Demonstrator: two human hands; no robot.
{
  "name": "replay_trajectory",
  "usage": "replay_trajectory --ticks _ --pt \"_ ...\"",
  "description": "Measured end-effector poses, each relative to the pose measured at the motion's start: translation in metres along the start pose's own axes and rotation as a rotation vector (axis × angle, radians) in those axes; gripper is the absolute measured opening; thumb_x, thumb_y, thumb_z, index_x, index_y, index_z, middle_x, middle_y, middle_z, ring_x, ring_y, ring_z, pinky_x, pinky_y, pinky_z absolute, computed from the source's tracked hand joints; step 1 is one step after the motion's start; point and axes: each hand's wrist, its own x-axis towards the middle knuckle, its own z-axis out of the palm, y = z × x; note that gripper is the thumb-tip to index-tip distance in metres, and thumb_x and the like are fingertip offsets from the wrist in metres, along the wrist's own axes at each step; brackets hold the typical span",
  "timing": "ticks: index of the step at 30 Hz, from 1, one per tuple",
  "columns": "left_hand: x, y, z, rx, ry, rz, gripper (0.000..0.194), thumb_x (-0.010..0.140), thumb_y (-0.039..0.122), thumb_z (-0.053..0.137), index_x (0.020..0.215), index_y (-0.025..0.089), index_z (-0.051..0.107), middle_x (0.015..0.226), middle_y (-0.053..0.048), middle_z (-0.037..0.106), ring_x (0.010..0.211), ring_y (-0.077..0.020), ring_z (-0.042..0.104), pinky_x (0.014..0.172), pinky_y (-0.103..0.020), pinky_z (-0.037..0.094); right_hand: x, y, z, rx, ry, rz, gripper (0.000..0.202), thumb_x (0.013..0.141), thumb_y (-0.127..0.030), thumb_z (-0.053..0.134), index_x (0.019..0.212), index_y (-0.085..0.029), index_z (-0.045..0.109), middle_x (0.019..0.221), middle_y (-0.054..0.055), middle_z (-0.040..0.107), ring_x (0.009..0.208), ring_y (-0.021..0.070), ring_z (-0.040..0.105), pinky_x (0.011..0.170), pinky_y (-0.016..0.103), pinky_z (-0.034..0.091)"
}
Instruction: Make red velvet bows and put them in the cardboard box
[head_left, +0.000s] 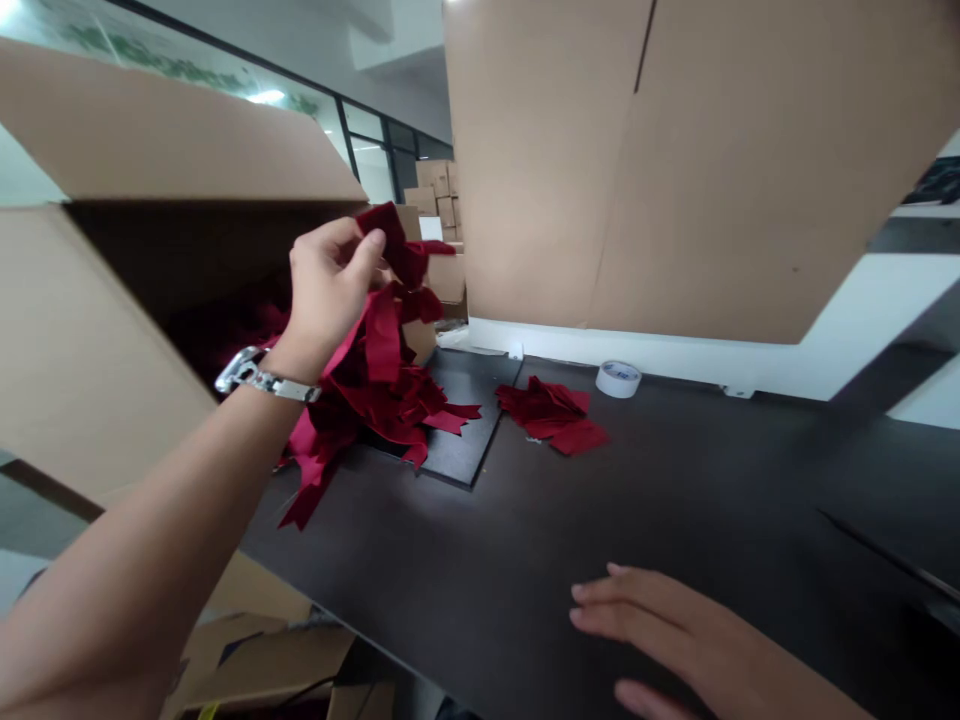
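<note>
Raised over a pile of dark red ribbon pieces (382, 400), my left hand (334, 275) pinches a red velvet ribbon piece (390, 240) between thumb and fingers. The pile lies at the mouth of a cardboard box (97, 370) and spills onto a black board (457, 455). Some pieces have notched ends. My right hand (652, 630) is held low above the dark table (540, 560), its fingers stretched out and nothing in them. A smaller heap of red ribbon pieces (555, 412) lies farther back, in the middle of the table.
A roll of tape (619, 378) stands near the table's back edge. Behind it rises a large cardboard sheet (675, 180). A thin dark object (885, 550) lies at the right. Below the table's left edge is another open carton (277, 660). Stacked boxes (435, 190) show in the background.
</note>
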Motion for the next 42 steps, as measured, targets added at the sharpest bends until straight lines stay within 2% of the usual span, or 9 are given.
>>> replay_trajectory --ticks 5,10,15,19,23,26,29,33,42 --pt "-0.031 0.04 0.04 -0.379 -0.205 -0.14 0.017 0.086 0.022 0.06 0.07 0.016 0.056 0.058 0.003 0.058 0.047 -0.0069 0.055 0.045 -0.017 0.047 0.016 0.009 -0.004 0.129 0.17 0.143 0.031 0.095 -0.026 0.052 0.125 -0.032 0.053 0.125 0.001 0.06 0.114 0.018 0.058 0.098 0.033 0.051" --pt "-0.096 0.067 0.086 -0.745 -0.58 -0.549 0.019 0.085 0.036 0.062 0.08 0.018 0.057 0.057 0.004 0.058 0.042 -0.0076 0.053 0.041 -0.018 0.045 0.037 0.031 0.009 0.194 0.604 0.102 0.05 0.097 -0.014 0.04 0.143 -0.029 0.029 0.129 0.01 0.049 0.101 0.0148 0.059 0.09 0.031 0.051" --pt "-0.166 0.076 0.12 -0.841 -0.939 -0.906 0.024 0.081 0.041 0.063 0.076 0.019 0.055 0.05 0.008 0.049 0.035 -0.0044 0.039 0.036 -0.016 0.032 0.034 0.029 0.013 -0.179 0.586 -0.084 0.027 0.094 -0.018 0.053 0.116 -0.03 0.062 0.106 0.006 0.056 0.098 0.0187 0.054 0.089 0.034 0.045" --pt "-0.186 0.058 0.138 -0.687 -1.216 -0.82 0.03 0.083 0.046 0.054 0.075 0.018 0.057 0.056 0.002 0.056 0.046 -0.0094 0.053 0.044 -0.019 0.039 0.023 0.013 -0.015 0.112 0.421 -0.108 0.019 0.097 -0.035 0.051 0.092 -0.024 0.065 0.1 0.004 0.065 0.102 0.0213 0.053 0.097 0.04 0.037" --pt "-0.185 0.024 0.153 -0.368 -1.137 -0.677 0.027 0.086 0.036 0.044 0.076 0.017 0.059 0.059 0.001 0.057 0.049 -0.0115 0.054 0.046 -0.022 0.041 0.018 0.022 -0.035 0.787 -0.13 0.015 0.044 0.094 -0.057 0.045 0.088 -0.017 0.063 0.073 0.0 0.062 0.065 0.012 0.056 0.066 0.023 0.046" --pt "-0.184 -0.004 0.163 -0.235 -1.018 -0.603 0.015 0.082 0.027 0.048 0.074 0.018 0.056 0.064 0.0 0.059 0.057 -0.0144 0.058 0.054 -0.025 0.045 0.017 0.044 -0.018 0.716 -0.323 0.213 0.029 0.092 -0.043 0.057 0.097 -0.015 0.065 0.074 0.0 0.061 0.063 0.0116 0.055 0.058 0.021 0.04" --pt "-0.185 -0.029 0.173 -0.086 -0.882 -0.496 0.005 0.077 0.019 0.052 0.077 0.018 0.056 0.078 -0.005 0.064 0.078 -0.0204 0.063 0.074 -0.033 0.049 0.013 0.063 0.011 0.462 -0.233 0.42 0.026 0.086 -0.023 0.066 0.11 -0.016 0.061 0.089 0.003 0.066 0.078 0.016 0.06 0.069 0.024 0.043" --pt "-0.185 -0.051 0.187 0.046 -0.773 -0.353 0.021 0.076 0.014 0.056 0.097 0.018 0.059 0.108 -0.011 0.065 0.11 -0.0261 0.057 0.099 -0.04 0.041 0.007 0.074 0.03 0.465 -0.114 0.441 0.026 0.084 -0.014 0.065 0.109 -0.017 0.061 0.103 0.005 0.067 0.09 0.0175 0.061 0.08 0.027 0.045" --pt "-0.182 -0.069 0.207 0.189 -0.784 -0.259 0.015 0.077 0.022 0.063 0.092 0.019 0.064 0.093 -0.008 0.065 0.09 -0.024 0.061 0.088 -0.038 0.047 0.007 0.071 0.016 0.478 0.187 0.36 0.028 0.091 -0.011 0.052 0.117 -0.018 0.061 0.104 0.006 0.062 0.096 0.0168 0.057 0.087 0.031 0.043"
